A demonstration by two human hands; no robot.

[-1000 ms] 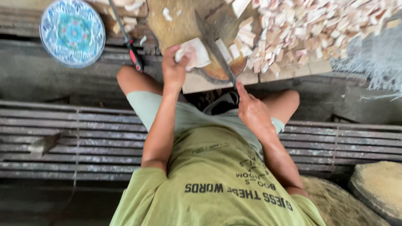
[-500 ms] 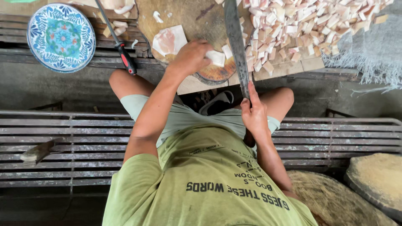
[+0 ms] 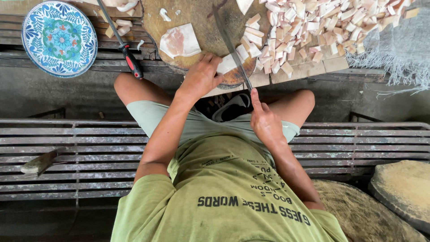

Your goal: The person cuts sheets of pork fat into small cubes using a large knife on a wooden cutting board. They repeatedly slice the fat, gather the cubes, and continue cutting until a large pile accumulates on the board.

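My left hand rests at the near edge of a round wooden chopping board, fingers pressing down on a white chunk. My right hand grips the handle of a long knife; its blade lies across the board right beside that chunk. On the board to the left of my left hand, untouched, lies a pale pinkish slab. A heap of several small white cubes covers the wooden table to the right of the blade.
A blue patterned plate sits at the far left, with a sharpening steel with a red and black handle beside it. A fringed white cloth is at right. I sit on a slatted bench; a cleaver lies on it. Round wooden blocks stand at lower right.
My left hand let go of the large slab and came to the smaller chunk at the board's near edge. The knife blade swung in beside that chunk.
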